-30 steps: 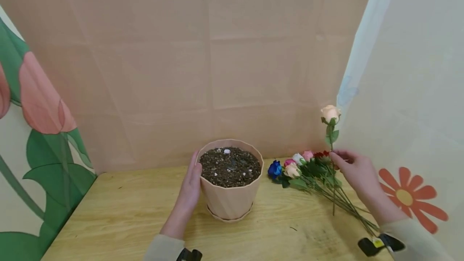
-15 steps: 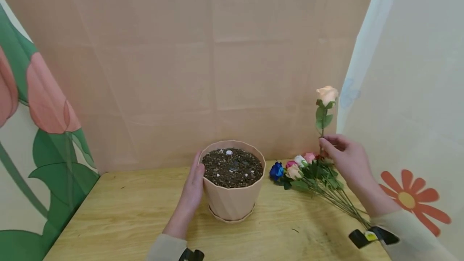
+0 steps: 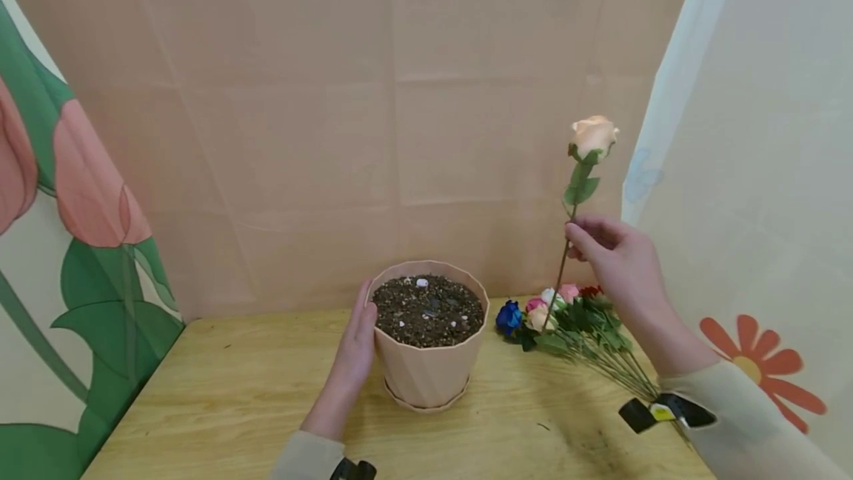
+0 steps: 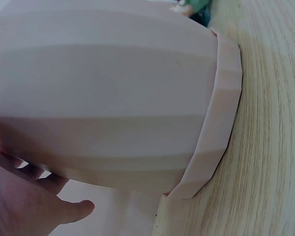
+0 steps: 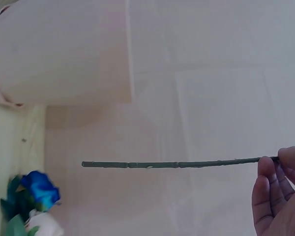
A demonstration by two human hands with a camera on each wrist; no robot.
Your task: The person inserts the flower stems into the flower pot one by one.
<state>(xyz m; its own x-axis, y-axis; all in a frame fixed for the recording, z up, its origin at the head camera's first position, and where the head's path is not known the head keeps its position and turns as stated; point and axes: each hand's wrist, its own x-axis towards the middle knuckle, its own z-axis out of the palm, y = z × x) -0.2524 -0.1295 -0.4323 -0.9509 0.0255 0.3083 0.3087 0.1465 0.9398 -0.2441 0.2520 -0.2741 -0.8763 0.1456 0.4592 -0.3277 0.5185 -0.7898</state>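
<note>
A pale peach rose [image 3: 593, 138] with green leaves stands nearly upright in the air, its stem leaning slightly. My right hand [image 3: 623, 261] pinches that stem below the leaves between thumb and fingers. In the right wrist view the bare lower stem [image 5: 155, 165] reaches out from the fingertips, its cut end free. A pink flowerpot [image 3: 429, 372], filled with dark soil [image 3: 426, 313], sits on a matching saucer [image 3: 426, 407]. Against the pot's left side rests my left hand [image 3: 353, 347], fingers extended along the wall; the left wrist view shows the fingers partly hidden by the pot.
Several artificial roses, including a blue rose [image 3: 509, 317], lie in a bunch [image 3: 586, 328] right of the pot on the wooden table [image 3: 220, 391]. A beige sheet [image 3: 280, 132] hangs behind, and a flower-printed sheet [image 3: 746, 169] stands close on the right.
My right hand has lifted the peach rose up from beside the bunch and moved it left, its stem now tilting toward the pot. The left hand stays at the pot.
</note>
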